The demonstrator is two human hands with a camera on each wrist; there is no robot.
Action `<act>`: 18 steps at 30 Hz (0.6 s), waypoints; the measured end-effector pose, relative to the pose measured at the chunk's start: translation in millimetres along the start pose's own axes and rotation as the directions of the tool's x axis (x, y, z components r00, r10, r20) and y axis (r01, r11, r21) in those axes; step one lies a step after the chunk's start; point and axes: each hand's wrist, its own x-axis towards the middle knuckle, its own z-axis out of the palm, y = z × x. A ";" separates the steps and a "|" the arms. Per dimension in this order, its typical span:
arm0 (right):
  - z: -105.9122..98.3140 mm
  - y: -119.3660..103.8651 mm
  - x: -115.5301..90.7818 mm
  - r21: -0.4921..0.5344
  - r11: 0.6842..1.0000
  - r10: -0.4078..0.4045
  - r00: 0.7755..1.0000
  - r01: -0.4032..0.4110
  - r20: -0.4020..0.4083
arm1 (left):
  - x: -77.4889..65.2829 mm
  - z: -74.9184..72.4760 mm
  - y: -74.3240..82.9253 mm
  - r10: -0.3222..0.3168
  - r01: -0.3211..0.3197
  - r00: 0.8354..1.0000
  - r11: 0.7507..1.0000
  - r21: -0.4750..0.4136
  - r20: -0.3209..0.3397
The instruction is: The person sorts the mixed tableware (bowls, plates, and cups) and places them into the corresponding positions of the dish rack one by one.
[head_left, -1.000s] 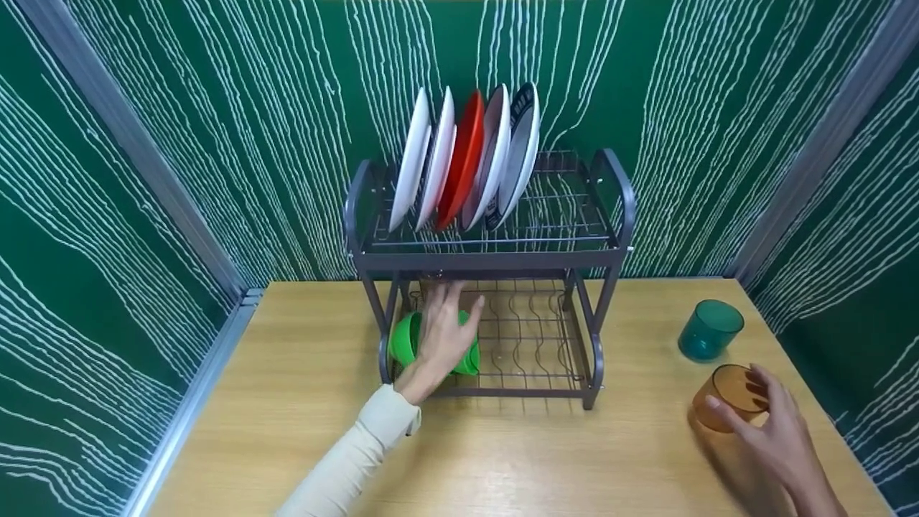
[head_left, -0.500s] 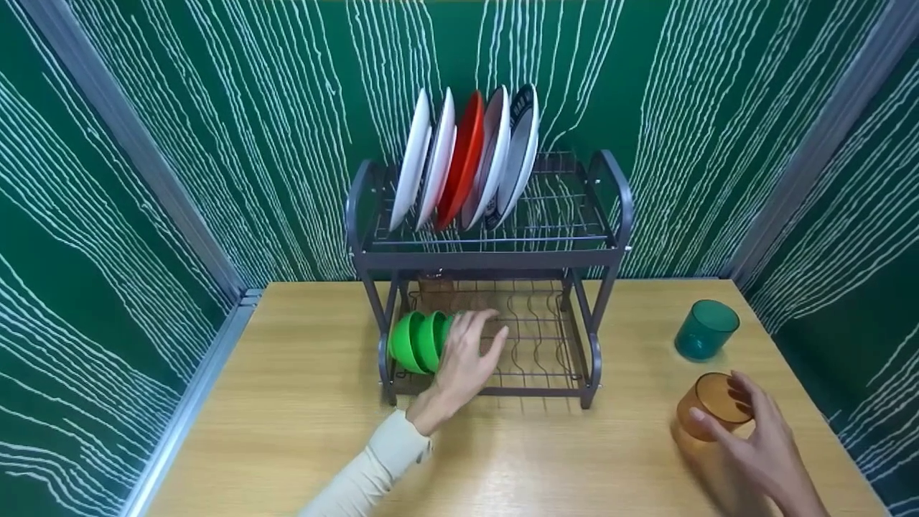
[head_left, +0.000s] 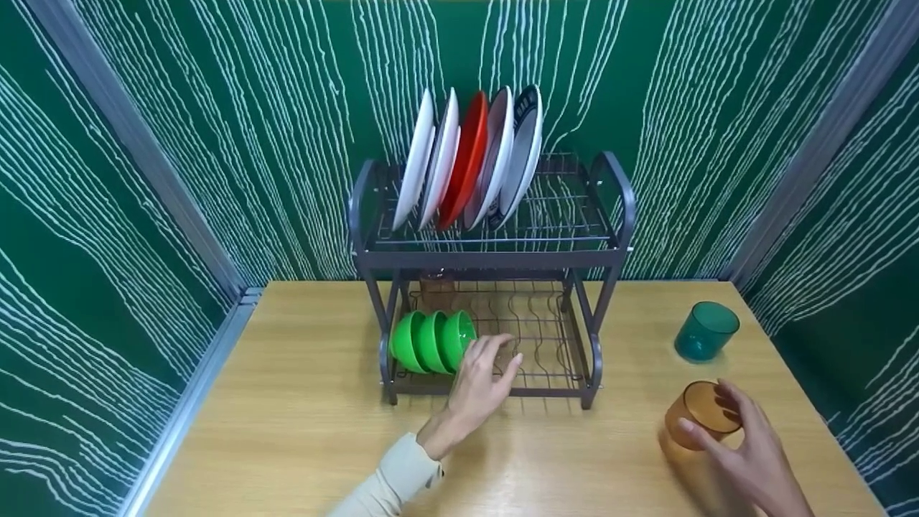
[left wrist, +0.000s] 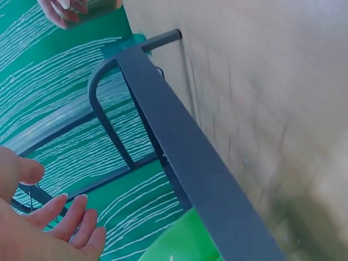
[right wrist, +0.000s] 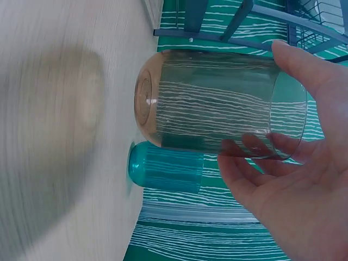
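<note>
My right hand (head_left: 755, 449) grips an amber glass (head_left: 686, 403) near its rim, at the table's right front. The right wrist view shows the glass (right wrist: 212, 103) with its base off the tabletop, thumb on one side and fingers on the other. My left hand (head_left: 477, 388) is in front of the rack's lower tier, just right of three green bowls (head_left: 406, 345) standing on edge in a row. In the left wrist view that hand (left wrist: 51, 234) holds nothing and its fingers are loosely bent. A teal glass (head_left: 707, 334) stands upright behind the amber one.
The two-tier dish rack (head_left: 495, 260) stands against the back wall. Its upper tier bears several upright plates, one of them a red plate (head_left: 464, 165). A brownish glass (head_left: 438, 289) sits at the lower tier's back left, partly hidden. Green walls (head_left: 689, 143) enclose the table (head_left: 309, 402).
My left hand has let go of the rightmost green bowl and drawn back toward the front right. My right hand has carried the amber glass slightly left and nearer.
</note>
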 end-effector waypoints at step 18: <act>14.7 -24.5 -24.4 0.010 0.998 0.065 0.993 -0.066 0.094 | -35.6 24.2 23.2 -0.114 0.128 0.981 0.989 -0.076 0.160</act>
